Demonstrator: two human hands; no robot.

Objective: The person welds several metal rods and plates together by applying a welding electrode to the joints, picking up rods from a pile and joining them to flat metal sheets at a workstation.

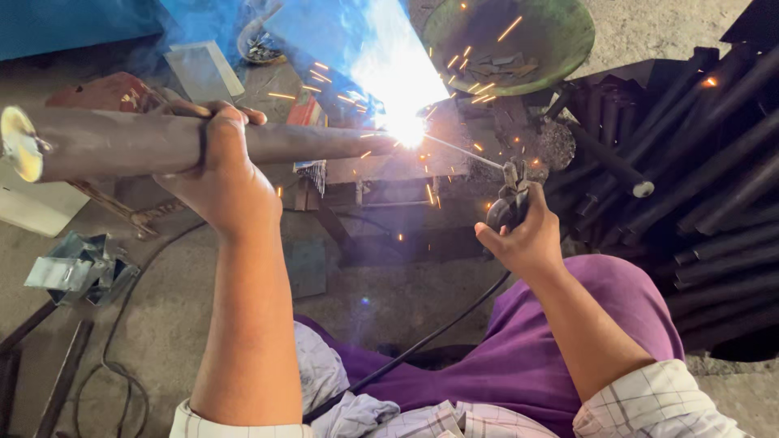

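My left hand (221, 169) grips a long rusty brown metal pipe (122, 144) that lies level from the left edge toward the middle. At the pipe's right end a bright white welding arc (406, 128) throws orange sparks and blue glare. My right hand (527, 237) holds a black welding electrode holder (507, 203), and its thin rod (462, 151) reaches up-left to the arc. A black cable (430, 337) runs from the holder down across my purple trousers.
A stack of dark metal pipes (698, 195) fills the right side. A green bowl (511, 36) with metal scraps sits at the top. Small metal brackets (77, 269) and a flat bar (65, 377) lie on the concrete floor at the left.
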